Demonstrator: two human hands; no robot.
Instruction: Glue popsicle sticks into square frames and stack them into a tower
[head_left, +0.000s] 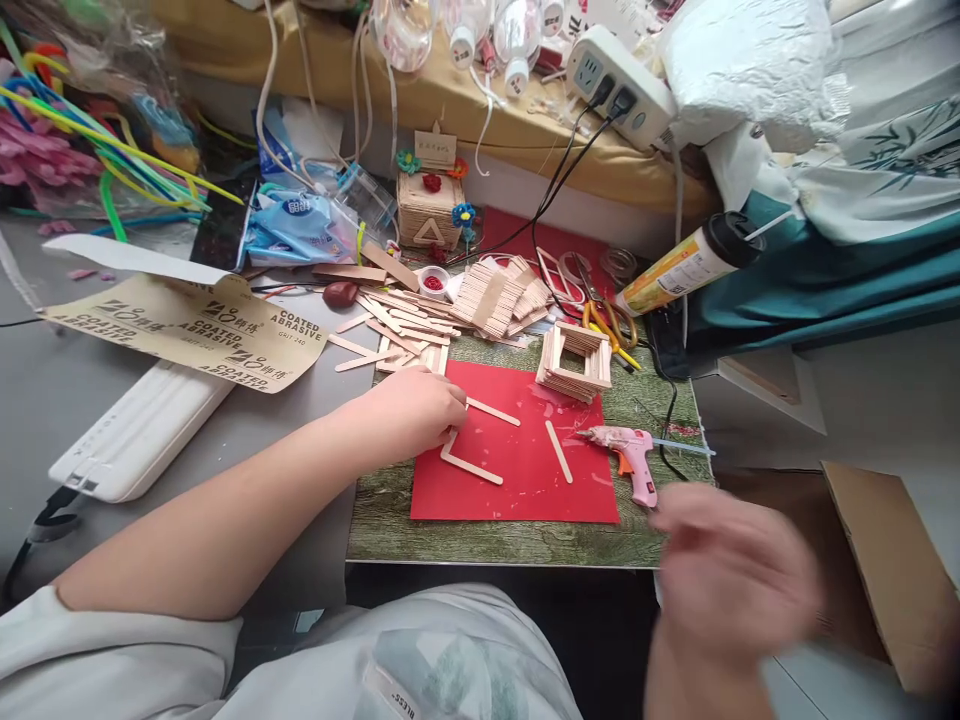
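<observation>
My left hand rests at the left edge of the red sheet, its fingers bent down over the corner where flat wooden sticks meet; what the fingertips hold is hidden. One stick runs right from under the fingers, another lies below it, and a separate stick lies slanted further right. My right hand is blurred by motion off the table's right front corner, with its fingers smeared. Between it and the sheet lies a pink glue gun, its nozzle over the sheet's right edge.
A square stack of sticks stands at the sheet's upper right. Behind lie loose sticks, a bundle, scissors and a decorated stick box. Sandpaper and a white power bank are left; a tall cup leans right.
</observation>
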